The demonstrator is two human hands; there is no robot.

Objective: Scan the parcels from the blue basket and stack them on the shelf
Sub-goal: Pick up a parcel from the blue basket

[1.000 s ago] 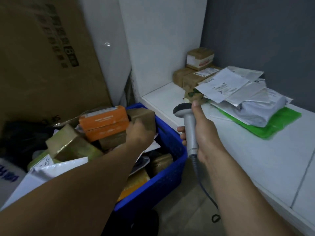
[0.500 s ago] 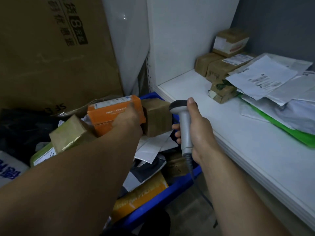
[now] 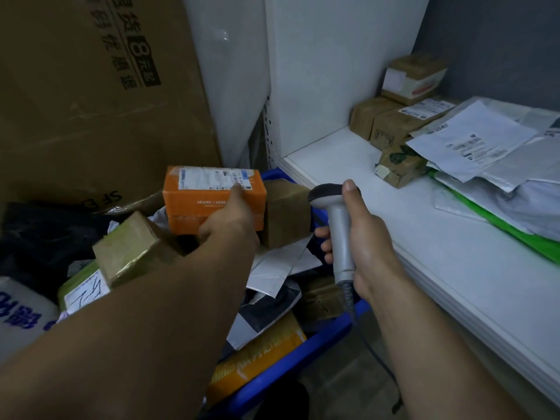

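Simultaneously, left grip (image 3: 228, 222) clasps the orange parcel (image 3: 209, 197) over the blue basket (image 3: 292, 357); right grip (image 3: 368, 237) curls round the grey scanner (image 3: 338, 228).

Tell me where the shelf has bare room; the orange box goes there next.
The shelf is bare at its left end, between the white side panel and the brown boxes, and along its front edge. Mailers crowd the right.

Single head-worn wide view, forward and downward, close over blue basket (image 3: 303, 356) and shelf (image 3: 454, 268).
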